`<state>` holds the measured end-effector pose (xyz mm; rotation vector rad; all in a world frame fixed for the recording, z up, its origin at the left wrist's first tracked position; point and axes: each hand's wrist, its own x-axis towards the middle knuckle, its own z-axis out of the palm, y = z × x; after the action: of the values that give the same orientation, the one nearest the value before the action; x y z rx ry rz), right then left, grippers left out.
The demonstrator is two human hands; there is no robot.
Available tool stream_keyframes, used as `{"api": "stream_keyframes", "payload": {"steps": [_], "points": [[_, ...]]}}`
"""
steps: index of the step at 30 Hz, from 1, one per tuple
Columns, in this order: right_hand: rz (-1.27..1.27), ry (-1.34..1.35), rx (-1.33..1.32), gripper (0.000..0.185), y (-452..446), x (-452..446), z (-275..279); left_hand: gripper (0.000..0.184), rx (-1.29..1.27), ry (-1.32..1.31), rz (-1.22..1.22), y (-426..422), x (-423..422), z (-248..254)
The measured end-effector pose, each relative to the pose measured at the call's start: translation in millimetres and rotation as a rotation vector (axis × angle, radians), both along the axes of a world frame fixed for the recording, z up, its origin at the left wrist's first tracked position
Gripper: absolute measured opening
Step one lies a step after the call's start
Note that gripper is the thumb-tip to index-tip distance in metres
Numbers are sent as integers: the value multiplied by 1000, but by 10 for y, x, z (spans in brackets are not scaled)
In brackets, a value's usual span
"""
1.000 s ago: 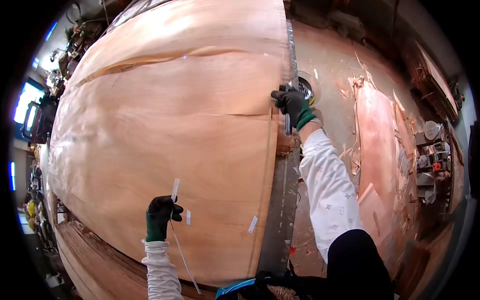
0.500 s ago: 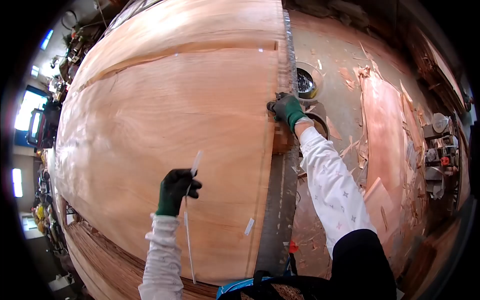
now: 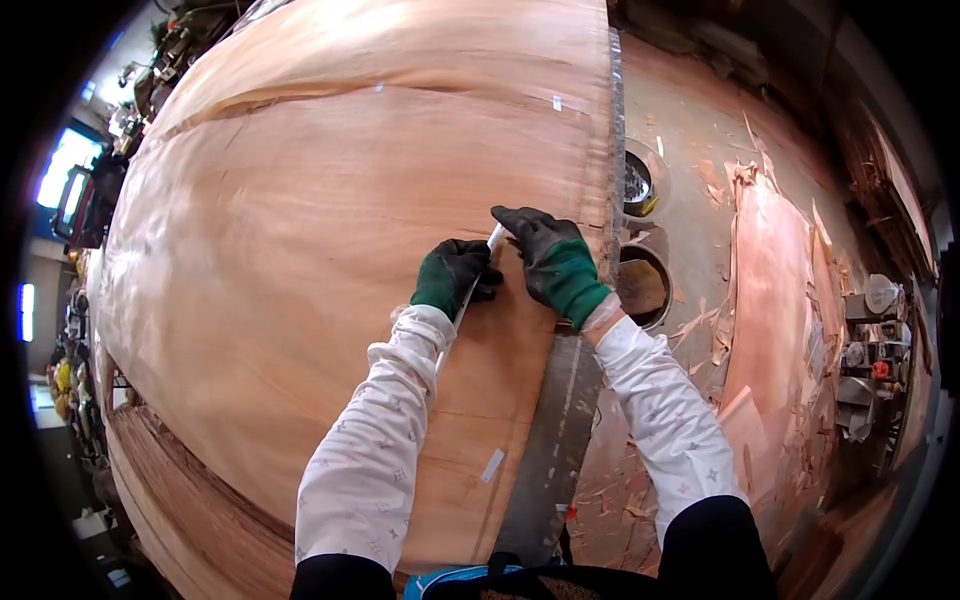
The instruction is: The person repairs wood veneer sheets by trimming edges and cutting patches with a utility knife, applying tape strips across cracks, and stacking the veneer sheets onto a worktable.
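Note:
A large sheet of thin wood veneer (image 3: pixel 290 270) lies in front of me. Over its right part my left hand (image 3: pixel 458 276), in a black and green glove, is closed on a narrow white strip (image 3: pixel 495 237), whose long tail runs down past the wrist. My right hand (image 3: pixel 548 255), gloved alike, is at the strip's upper end with its fingers bent; whether it grips the strip is hidden. Short white pieces of tape stick to the veneer, one near the lower right (image 3: pixel 492 465) and one near the top (image 3: pixel 557 103).
Right of the sheet runs a dark metal edge (image 3: pixel 545 455). Beyond it, two round containers (image 3: pixel 637 183) stand on the floor, which is littered with scraps and a long veneer strip (image 3: pixel 770 270). Stacked veneer (image 3: pixel 190 490) is at the lower left.
My left hand has moved up and right with the white strip. My right hand has left the sheet's right edge and come in to meet the strip. The view has shifted slightly.

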<state>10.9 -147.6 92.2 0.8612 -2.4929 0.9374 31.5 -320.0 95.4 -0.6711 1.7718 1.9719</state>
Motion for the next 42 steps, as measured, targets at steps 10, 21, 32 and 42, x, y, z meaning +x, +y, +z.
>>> {"api": "stream_keyframes", "payload": {"steps": [10, 21, 32, 42], "points": [[44, 121, 222, 46, -80, 30, -199, 31, -68, 127, -63, -24, 56, -152], [-97, 81, 562, 24, -214, 144, -441, 25, -201, 108, -199, -124, 324, 37], [-578, 160, -110, 17, 293, -1, -152, 26, -529, 194, -23, -1495, 1035, 1335], [-290, 85, 223, 47, 661, 607, -133, 29, -495, 405, 788, -3566, 4506, 1304]]}}
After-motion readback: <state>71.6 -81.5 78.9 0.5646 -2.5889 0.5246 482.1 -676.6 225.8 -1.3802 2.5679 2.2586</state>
